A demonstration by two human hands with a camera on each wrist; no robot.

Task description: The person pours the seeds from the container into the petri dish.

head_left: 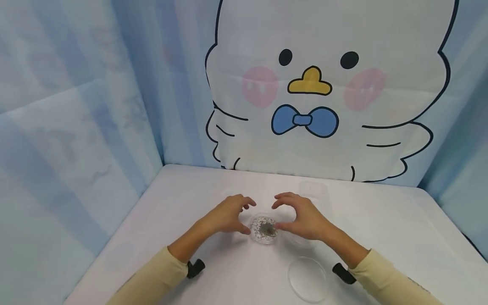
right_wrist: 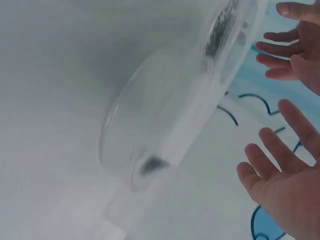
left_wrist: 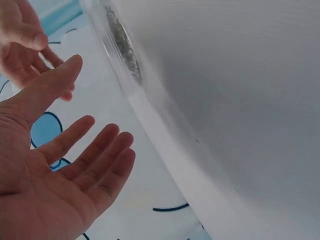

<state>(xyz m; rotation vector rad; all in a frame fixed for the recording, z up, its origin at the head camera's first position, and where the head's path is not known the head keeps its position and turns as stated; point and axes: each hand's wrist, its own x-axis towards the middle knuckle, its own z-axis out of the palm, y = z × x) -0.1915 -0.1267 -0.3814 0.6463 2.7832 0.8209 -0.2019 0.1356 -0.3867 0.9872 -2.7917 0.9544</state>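
Note:
A round clear dish [head_left: 263,229] stands on the white table, dark specks scattered over its bottom and gathered into a grey clump toward its right side. My left hand [head_left: 230,215] is at its left, thumb near the rim and fingers loosely curved. On the other side my right hand [head_left: 303,217] mirrors it, thumb tip overlapping the dish's right edge in the head view. Both wrist views show spread, relaxed fingers with nothing in them. In the left wrist view the dish [left_wrist: 121,45] is seen edge-on, past the left hand [left_wrist: 70,165].
A clear round lid [head_left: 290,283] lies nearer the front, right of centre. Partly behind my right hand is another clear round piece [right_wrist: 103,132], with a small dark patch [right_wrist: 153,165] by it. A clear flat plastic piece [head_left: 315,189] lies farther back. Printed curtains surround the table.

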